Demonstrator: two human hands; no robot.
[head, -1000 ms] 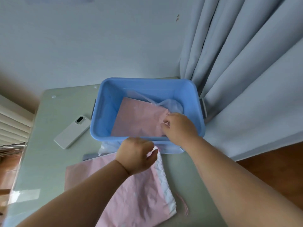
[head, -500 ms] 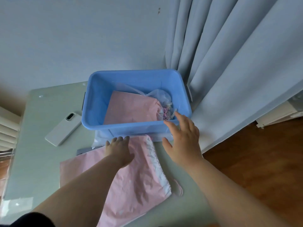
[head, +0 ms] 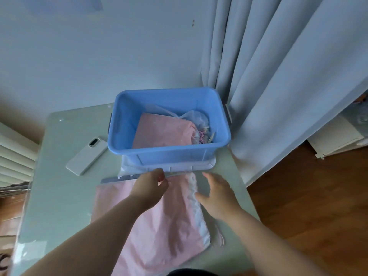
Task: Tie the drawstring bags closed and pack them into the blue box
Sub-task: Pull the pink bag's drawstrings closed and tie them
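The table carries the box, a packed bag inside. The flat bag lies before it, untied. The left hand curls at its top edge, grip unclear. The right hand is spread by the ruffle. Missing the loose cord would leave the mouth gaping.

No legible text, labels, brands, numbers; dark marks at bottom-left edge cropped, unreadable.

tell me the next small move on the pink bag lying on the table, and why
Probably the right hand should pinch the cord loop beside the flat pink bag and pull: its white mouth lies ungathered, while the packed bag in the blue box is already cinched.
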